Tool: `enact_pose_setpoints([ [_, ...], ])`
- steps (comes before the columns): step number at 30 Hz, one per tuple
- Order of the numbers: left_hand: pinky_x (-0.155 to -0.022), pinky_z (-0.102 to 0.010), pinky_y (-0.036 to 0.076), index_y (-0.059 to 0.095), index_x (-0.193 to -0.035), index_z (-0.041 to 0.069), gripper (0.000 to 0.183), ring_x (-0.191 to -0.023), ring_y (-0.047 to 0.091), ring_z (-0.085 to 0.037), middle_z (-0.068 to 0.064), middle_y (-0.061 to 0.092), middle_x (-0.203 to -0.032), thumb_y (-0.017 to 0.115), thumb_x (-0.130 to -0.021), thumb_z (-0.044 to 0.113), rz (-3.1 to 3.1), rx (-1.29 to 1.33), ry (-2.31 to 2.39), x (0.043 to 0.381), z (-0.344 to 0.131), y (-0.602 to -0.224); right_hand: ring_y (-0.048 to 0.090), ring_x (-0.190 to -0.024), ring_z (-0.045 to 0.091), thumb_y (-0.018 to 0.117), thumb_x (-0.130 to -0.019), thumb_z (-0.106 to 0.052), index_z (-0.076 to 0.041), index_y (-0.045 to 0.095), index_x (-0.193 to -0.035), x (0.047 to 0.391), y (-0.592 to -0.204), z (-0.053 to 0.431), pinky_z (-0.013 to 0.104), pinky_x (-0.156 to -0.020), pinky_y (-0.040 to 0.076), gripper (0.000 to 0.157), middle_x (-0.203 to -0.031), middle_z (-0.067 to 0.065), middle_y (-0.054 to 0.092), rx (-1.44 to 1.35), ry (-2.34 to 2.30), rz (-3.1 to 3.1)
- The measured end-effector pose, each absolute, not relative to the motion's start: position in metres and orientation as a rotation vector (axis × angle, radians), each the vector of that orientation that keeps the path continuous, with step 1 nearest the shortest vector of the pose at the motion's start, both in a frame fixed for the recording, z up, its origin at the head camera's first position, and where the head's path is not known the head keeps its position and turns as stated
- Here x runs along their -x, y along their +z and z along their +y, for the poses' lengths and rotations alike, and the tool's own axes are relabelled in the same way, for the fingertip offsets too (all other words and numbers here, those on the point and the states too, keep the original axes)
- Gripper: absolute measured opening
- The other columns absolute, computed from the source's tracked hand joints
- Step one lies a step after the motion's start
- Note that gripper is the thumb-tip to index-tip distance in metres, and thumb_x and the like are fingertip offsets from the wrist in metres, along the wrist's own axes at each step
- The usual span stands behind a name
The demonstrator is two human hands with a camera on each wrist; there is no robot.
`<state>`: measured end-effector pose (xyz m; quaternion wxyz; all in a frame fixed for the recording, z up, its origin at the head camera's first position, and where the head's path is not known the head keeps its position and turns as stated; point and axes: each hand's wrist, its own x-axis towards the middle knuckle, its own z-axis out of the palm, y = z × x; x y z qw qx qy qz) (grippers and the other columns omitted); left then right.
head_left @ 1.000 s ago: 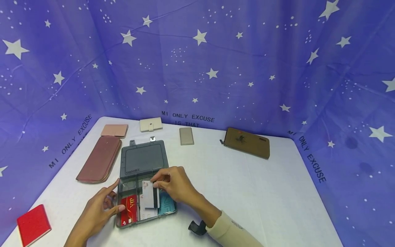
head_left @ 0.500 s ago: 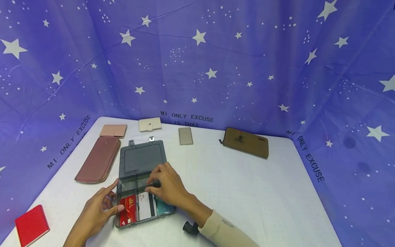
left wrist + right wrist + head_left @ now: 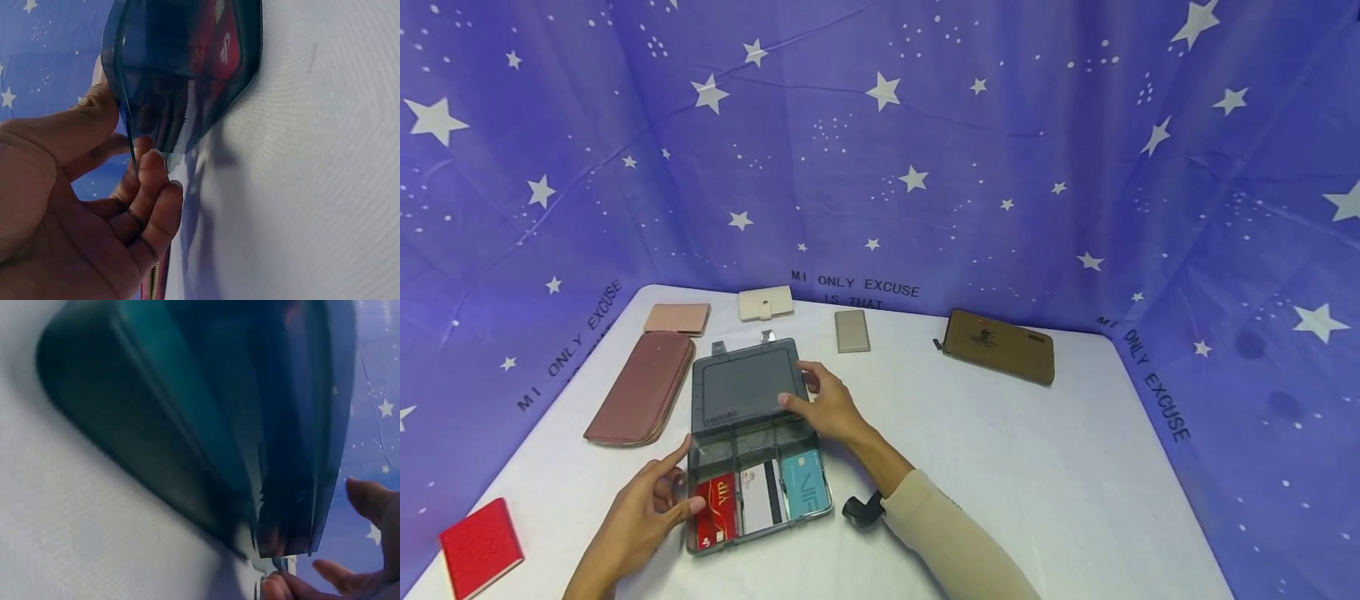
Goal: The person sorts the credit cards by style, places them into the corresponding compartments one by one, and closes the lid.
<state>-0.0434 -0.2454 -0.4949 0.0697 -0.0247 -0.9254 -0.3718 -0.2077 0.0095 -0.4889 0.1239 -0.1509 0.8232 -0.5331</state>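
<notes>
A dark see-through plastic box lies opened flat on the table, its grey lid folded back. Three cards fill its front compartments: a red VIP card, a white card with a black stripe and a teal card. At the box's left side, my left hand grips the wall, thumb over the rim and fingers outside. My right hand is at the lid's right edge. Its thumb reaches over the lid and stands apart from the fingers in the right wrist view.
Behind the box lie a long brown-red wallet, a pink wallet, a cream wallet and a beige card case. A brown zip wallet is at back right, a red notebook at front left.
My right hand has let go of the white striped card, now flat in the middle compartment, and moved back to the lid's right edge. The left hand has stayed at the box.
</notes>
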Motion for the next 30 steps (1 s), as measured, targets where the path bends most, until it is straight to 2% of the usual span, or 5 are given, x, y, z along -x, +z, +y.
enact_pose_setpoints([
  [12,-0.07,-0.023,0.047,0.04,-0.153,0.012,0.076,-0.079,0.05,-0.002,-0.007,0.056,-0.109,0.076,-0.087,0.024,-2.769,0.057,-1.18,0.053,-0.242,-0.495,0.061,-0.123,0.032,0.056,-0.103,-0.03,-0.013,0.048,-0.142,0.213,-0.473,0.028,0.049,-0.105,0.046,0.043,-0.135,0.014,0.062,0.414,-2.097,2.075],
  [17,-0.072,-0.025,0.054,0.03,-0.156,0.008,0.055,-0.084,0.055,-0.005,-0.015,0.054,-0.113,0.045,-0.107,0.027,-2.716,-0.028,-1.463,0.059,-0.243,-0.494,0.063,-0.121,0.03,0.05,-0.104,-0.038,-0.007,0.051,-0.139,0.204,-0.468,0.042,0.043,-0.102,0.05,0.047,-0.129,0.016,0.065,0.392,-2.15,1.994],
  [23,-0.072,-0.03,0.055,0.017,-0.159,0.007,0.058,-0.093,0.053,-0.01,-0.024,0.047,-0.127,0.013,-0.11,0.038,-2.58,-0.148,-1.82,0.059,-0.246,-0.489,0.062,-0.123,0.028,0.048,-0.106,-0.035,-0.008,0.053,-0.135,0.185,-0.468,0.062,0.036,-0.103,0.05,0.041,-0.129,0.016,0.066,0.535,-1.995,1.995],
  [26,-0.071,-0.03,0.055,0.018,-0.159,0.009,0.055,-0.091,0.055,-0.01,-0.025,0.046,-0.13,0.016,-0.111,0.035,-2.581,-0.127,-1.791,0.058,-0.245,-0.486,0.057,-0.13,0.027,0.056,-0.103,-0.032,-0.01,0.052,-0.138,0.17,-0.469,0.071,0.04,-0.108,0.046,0.042,-0.137,0.011,0.062,0.703,-1.77,2.074],
  [30,-0.07,-0.027,0.055,0.026,-0.158,0.012,0.052,-0.09,0.059,-0.013,-0.022,0.05,-0.13,0.037,-0.11,0.029,-2.674,-0.061,-1.583,0.057,-0.241,-0.487,0.038,-0.146,0.023,0.075,-0.088,-0.043,-0.024,0.044,-0.148,0.146,-0.467,0.073,0.051,-0.114,0.037,0.07,-0.155,0.002,0.044,0.981,-1.273,2.333],
])
